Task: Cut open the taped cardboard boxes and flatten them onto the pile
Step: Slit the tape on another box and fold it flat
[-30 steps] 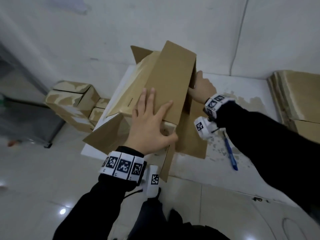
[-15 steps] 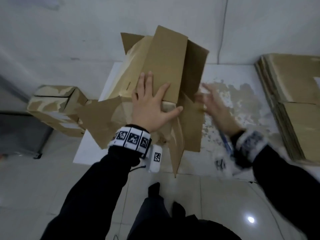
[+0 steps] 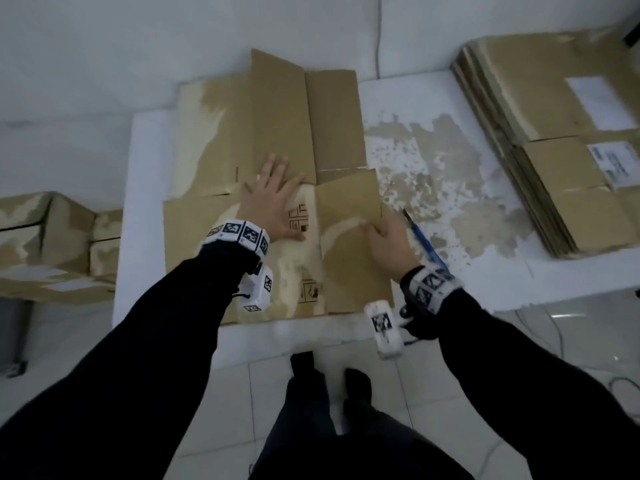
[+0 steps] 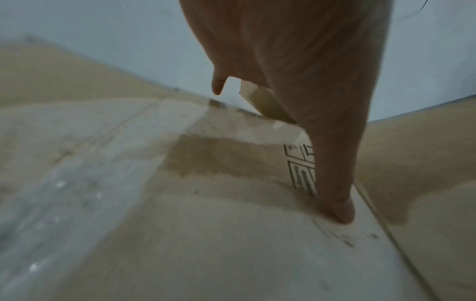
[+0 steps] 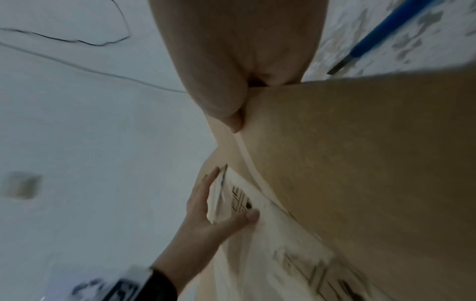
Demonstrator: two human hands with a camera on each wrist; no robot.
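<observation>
White tabletop [image 3: 433, 289] under both outstretched arms carries the flattened box [image 3: 277, 140]. Nearest, the right hand [image 3: 389, 242] pinches the edge of its right flap [image 3: 349, 209], thumb on top. Further in, the left hand [image 3: 273, 199] presses flat, fingers spread, on the box's middle. Beyond lie a blue cutter [image 3: 424, 242] and the cardboard pile [image 3: 554, 140].

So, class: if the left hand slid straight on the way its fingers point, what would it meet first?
The left hand lies flat on the flattened box, fingers pointing away towards the wall. It would probably first meet the raised far flap, though depth is unclear.
</observation>
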